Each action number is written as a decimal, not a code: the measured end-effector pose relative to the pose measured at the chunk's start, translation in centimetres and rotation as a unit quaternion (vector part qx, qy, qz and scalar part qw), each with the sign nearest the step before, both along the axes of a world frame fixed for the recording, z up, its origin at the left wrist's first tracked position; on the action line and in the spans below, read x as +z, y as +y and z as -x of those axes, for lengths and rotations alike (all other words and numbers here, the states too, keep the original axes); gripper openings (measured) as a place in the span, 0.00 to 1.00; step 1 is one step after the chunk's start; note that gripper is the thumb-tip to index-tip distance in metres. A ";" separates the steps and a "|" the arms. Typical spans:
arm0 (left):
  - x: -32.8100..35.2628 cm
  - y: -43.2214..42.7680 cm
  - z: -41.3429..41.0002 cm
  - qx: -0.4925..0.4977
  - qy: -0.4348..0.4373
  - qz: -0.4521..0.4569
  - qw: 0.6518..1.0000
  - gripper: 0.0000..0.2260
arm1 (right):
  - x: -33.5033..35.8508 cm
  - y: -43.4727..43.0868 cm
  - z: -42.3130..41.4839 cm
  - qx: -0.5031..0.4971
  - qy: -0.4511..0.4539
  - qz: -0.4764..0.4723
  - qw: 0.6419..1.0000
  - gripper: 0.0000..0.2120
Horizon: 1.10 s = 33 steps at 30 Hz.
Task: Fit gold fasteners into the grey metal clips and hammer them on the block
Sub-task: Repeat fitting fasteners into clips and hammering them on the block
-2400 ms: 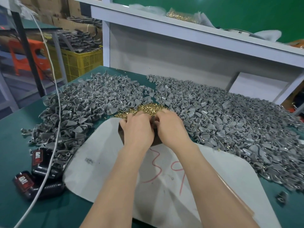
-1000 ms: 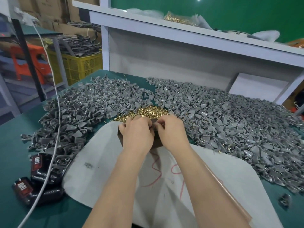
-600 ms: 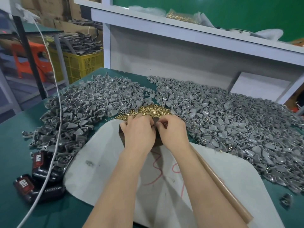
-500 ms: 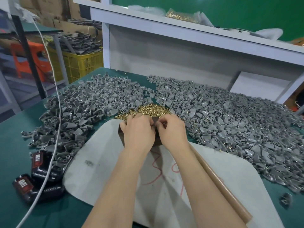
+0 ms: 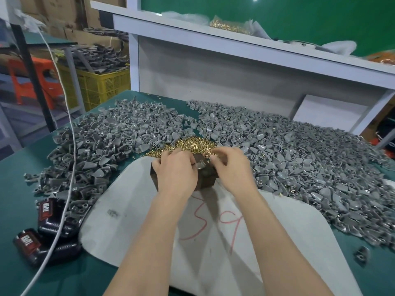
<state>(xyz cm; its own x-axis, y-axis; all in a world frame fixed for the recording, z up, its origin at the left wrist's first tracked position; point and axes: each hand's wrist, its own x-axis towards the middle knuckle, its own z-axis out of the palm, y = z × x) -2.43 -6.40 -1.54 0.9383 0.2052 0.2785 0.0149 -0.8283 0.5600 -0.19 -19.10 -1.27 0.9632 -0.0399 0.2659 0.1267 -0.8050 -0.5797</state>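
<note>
My left hand [image 5: 175, 170] rests on the dark block [image 5: 206, 178], and its fingers hold a grey metal clip [image 5: 201, 166] on top of it. My right hand [image 5: 232, 168] hovers just right of the block. Its blurred fingertips are curled at the edge of the gold fastener pile [image 5: 192, 144], and I cannot tell whether they pinch one. Loose grey clips lie in a big heap on the left [image 5: 106, 144] and a larger heap on the right [image 5: 299, 161].
The block sits on a white sheet [image 5: 132, 210] marked in red, laid on the green table [image 5: 19, 171]. Black and red battery packs [image 5: 50, 214] and a white cable [image 5: 70, 159] lie at the left. A white shelf [image 5: 235, 50] holding a bag of gold fasteners [image 5: 228, 25] stands behind.
My hands were pressed together over the block. The right hand has pulled away to the right, uncovering the clip. The brown stick seen beside my right forearm is out of sight.
</note>
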 end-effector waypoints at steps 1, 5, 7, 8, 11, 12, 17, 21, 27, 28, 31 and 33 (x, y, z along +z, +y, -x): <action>0.0 0.0 0.0 -0.001 0.000 0.003 1.000 0.06 | -0.3 -1.2 0.0 -0.038 0.023 0.026 0.999 0.14; -0.1 0.0 -0.1 -0.002 0.003 0.005 1.000 0.05 | -1.6 -3.5 0.6 -0.095 0.183 0.175 0.963 0.16; -0.2 0.1 -0.1 -0.002 0.001 0.008 1.000 0.05 | -1.5 -3.4 0.6 -0.090 0.161 0.173 0.968 0.14; -0.2 0.1 -0.1 -0.002 0.001 0.010 1.000 0.04 | -1.3 -3.3 0.5 -0.091 0.146 0.171 0.970 0.14; -0.2 0.1 -0.2 -0.003 0.004 0.008 1.000 0.04 | -0.2 -3.7 0.8 -0.090 0.131 0.137 0.978 0.13; -0.2 0.1 -0.2 -0.003 0.004 0.007 1.000 0.05 | 0.3 -3.9 1.0 -0.084 0.125 0.114 0.982 0.12; -0.3 0.0 -0.2 0.000 0.005 0.002 1.000 0.05 | 2.8 -3.6 2.6 -0.011 -0.007 0.025 1.000 0.09; -0.3 0.1 -0.3 -0.001 0.001 0.002 1.000 0.05 | 3.8 -2.3 4.4 -0.017 -0.174 0.048 0.983 0.10; -0.2 0.0 -0.4 0.000 0.007 0.007 1.000 0.06 | 3.4 -1.6 4.9 0.023 -0.076 0.143 0.987 0.12; -0.2 0.0 -0.4 0.000 0.007 0.012 1.000 0.06 | 3.6 -1.8 5.0 0.009 -0.122 0.112 0.986 0.14; -0.3 -0.1 -0.6 0.003 0.007 0.010 1.000 0.06 | 3.6 -1.8 4.8 0.002 -0.204 0.079 0.976 0.13; -0.3 0.0 -0.5 0.002 0.006 -0.002 1.000 0.06 | 3.0 -1.6 4.8 0.036 -0.108 0.134 0.984 0.11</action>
<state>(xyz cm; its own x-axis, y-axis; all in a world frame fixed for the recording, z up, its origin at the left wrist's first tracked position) -1.90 -6.42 -1.84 0.9409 0.2084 0.2670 0.0258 -0.8301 0.5570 -4.95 -20.67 1.73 0.8807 0.1265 0.4564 0.2863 -0.9099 -0.3001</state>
